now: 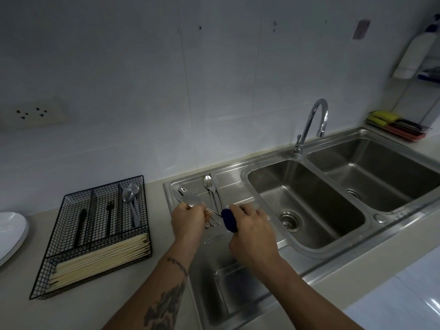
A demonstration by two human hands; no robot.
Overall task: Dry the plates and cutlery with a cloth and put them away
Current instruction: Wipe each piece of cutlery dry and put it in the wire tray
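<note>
My left hand [188, 221] grips a metal spoon [191, 200] near its bowl, above the steel drainboard [238, 186]. The spoon's thin handle runs right into a dark blue cloth [229, 220], which my right hand [251, 232] holds closed around the handle's end. More cutlery [210, 189] lies on the drainboard just behind my hands, including a spoon and forks, partly hidden by my fingers. Left of the sink, a black wire cutlery tray [95, 234] holds spoons [130, 195], a dark fork, a dark knife and several pale chopsticks. White plates [10, 232] are stacked at the far left edge.
A double steel sink [333, 186] with a curved tap [312, 125] lies to the right. Sponges in a small tray [397, 123] sit at the back right corner, under a wall-mounted bottle. A wall socket [32, 113] is on the tiles at left.
</note>
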